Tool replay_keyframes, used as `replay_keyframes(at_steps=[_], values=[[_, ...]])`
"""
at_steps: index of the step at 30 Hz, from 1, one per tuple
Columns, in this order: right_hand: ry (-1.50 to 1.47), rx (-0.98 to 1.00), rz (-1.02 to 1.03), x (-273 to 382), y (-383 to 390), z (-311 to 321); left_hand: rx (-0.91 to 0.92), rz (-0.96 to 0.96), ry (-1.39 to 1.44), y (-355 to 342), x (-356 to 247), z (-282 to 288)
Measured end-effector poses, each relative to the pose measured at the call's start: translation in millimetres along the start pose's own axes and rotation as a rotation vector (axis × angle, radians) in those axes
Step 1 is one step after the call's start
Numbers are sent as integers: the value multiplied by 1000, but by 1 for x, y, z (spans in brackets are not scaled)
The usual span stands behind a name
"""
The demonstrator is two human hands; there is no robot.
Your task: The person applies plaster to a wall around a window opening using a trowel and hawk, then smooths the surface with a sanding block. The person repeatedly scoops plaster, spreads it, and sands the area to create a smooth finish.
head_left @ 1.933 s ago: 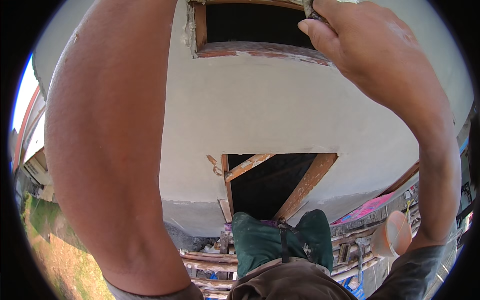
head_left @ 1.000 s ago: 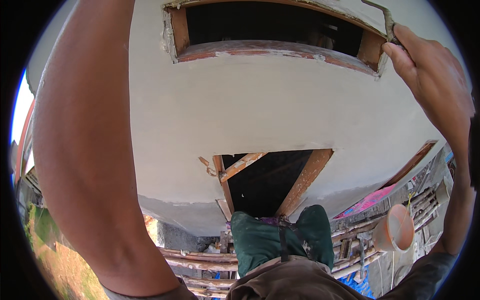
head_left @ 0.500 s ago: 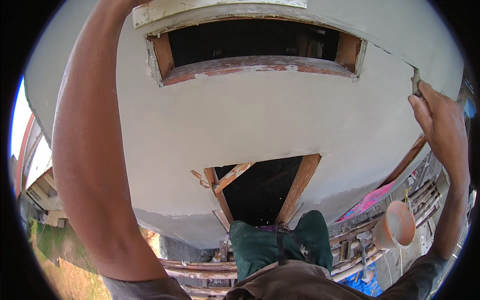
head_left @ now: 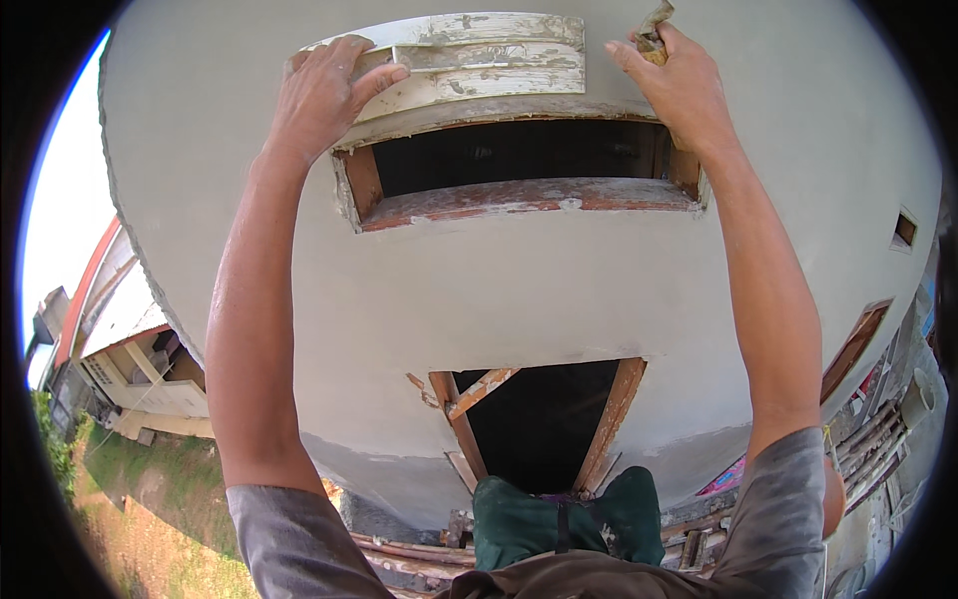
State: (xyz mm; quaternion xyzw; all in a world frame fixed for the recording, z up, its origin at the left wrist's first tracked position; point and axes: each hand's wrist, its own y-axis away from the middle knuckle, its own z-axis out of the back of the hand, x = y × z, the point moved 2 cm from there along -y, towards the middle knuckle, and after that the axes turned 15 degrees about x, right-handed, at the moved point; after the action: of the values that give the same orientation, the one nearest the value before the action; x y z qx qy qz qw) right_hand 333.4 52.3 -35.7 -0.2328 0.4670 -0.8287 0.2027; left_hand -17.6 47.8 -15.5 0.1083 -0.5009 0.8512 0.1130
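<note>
My left hand (head_left: 321,100) grips the left end of a long white board (head_left: 514,58) with grey plaster smears, a plasterer's straightedge by its look. Its fingers bend over the board and the thumb points right; the board's far left end is hidden behind them. The board lies against the grey plastered wall (head_left: 479,270), just above a wide, low window opening (head_left: 569,192). To the right of the board, my right hand (head_left: 689,92) is closed round a small plaster-caked tool (head_left: 654,38), perhaps a trowel. Its blade is hard to make out.
Below is a second opening with a wooden frame (head_left: 609,419) and a diagonal brace. My knees, in green trousers (head_left: 519,519), are close to it. Wooden poles (head_left: 414,554) run along the wall's foot. At the left are a house (head_left: 150,379) and grassy ground (head_left: 160,479).
My right hand has come from the far right of the wall to the upper middle, tool still held. The view has shifted, so my left hand and more of the board now show.
</note>
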Motion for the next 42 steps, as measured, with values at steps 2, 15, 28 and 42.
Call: replay_keyframes(at_steps=[2,15,28,42], values=[[-25,-31,7,1,-15,-19,-40,-25,22,1,1,-2],[-210,-272,67,0,-16,0,-335,-273,-108,-31,-33,39],[-229,-116,-190,-130,14,65,-96,-333,257,-72,-165,21],[-327,-193,-277,-105,17,58,-209,-329,135,-76,-149,-1]])
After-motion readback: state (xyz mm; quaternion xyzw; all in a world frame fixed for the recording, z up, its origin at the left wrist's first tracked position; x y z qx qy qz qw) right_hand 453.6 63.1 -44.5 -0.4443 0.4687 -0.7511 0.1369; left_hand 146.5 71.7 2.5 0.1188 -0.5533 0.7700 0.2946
